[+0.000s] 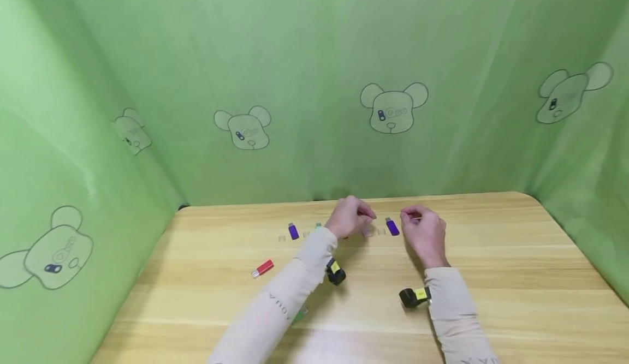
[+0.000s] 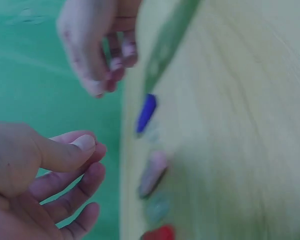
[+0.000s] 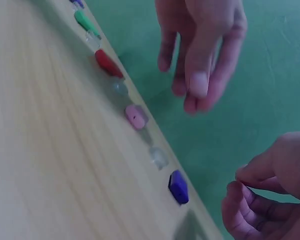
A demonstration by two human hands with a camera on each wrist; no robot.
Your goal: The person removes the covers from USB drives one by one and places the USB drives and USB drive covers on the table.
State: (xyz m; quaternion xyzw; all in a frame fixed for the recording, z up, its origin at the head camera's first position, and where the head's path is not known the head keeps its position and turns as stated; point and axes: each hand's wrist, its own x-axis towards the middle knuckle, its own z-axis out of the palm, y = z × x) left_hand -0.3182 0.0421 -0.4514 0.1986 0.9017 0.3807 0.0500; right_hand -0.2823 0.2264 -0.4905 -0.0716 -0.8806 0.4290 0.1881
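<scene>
Both hands hover over the far part of the table, with nothing visible in either. My left hand [image 1: 350, 216] is above the pink USB stick [image 1: 367, 230], its fingers loosely bent, thumb close to the index finger. To the right of the purple USB stick [image 1: 392, 226] is my right hand [image 1: 425, 233], its thumb and index fingertips together. A clear cap [image 3: 158, 157] lies between the pink and purple sticks. The row continues leftward with a red stick [image 3: 108, 63], a green stick [image 3: 86, 22] and another purple stick [image 1: 293, 231]. In the head view my left hand mostly hides the red one.
Nearer me lies a separate red USB stick [image 1: 263, 268]. A green stick [image 1: 299, 315] shows partly from under my left sleeve. Another clear cap [image 1: 282, 238] ends the row at left. Green curtains [image 1: 314, 80] stand behind the wooden table [image 1: 491, 298].
</scene>
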